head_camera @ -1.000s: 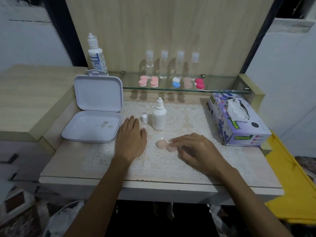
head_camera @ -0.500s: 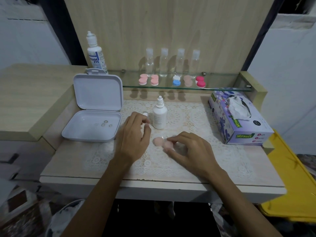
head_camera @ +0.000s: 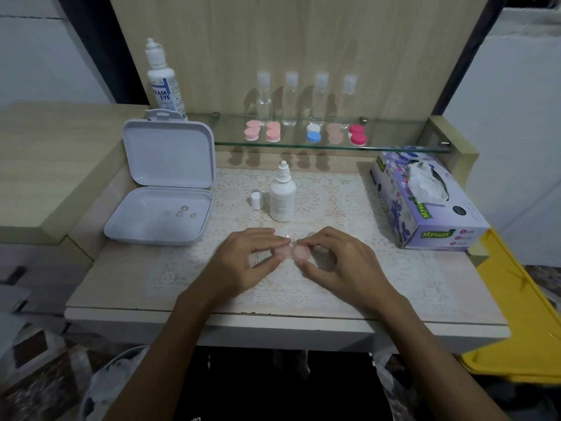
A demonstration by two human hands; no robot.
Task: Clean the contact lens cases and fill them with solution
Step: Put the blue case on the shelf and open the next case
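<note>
— Where was the lens case, and how did it lie?

— The pale pink contact lens case sat on the lace mat near the front middle of the counter, its two round caps side by side, so the long axis ran left to right across the view. It looked like smooth matte plastic, two low discs joined at the middle.

— And the hands?

— Both were on it. The left hand had its fingers curled, thumb and fingertips pinching the left cap. The right hand pinched the right cap the same way, between thumb and forefinger, the other fingers loosely bent above the mat.

— What stood around it?

— Just behind the case, a small white solution bottle stood upright with its ridged nozzle bare, and its white cap stood just beside it on the left. Further left lay an open white hinged box, rounded at the corners, with a few small rings in its tray. To the right sat a purple floral tissue box, a tissue sticking up. On the glass shelf behind lay five more lens cases in pink, white-and-blue, beige and red, with four clear little bottles behind them and a tall white bottle at the left end.
</note>
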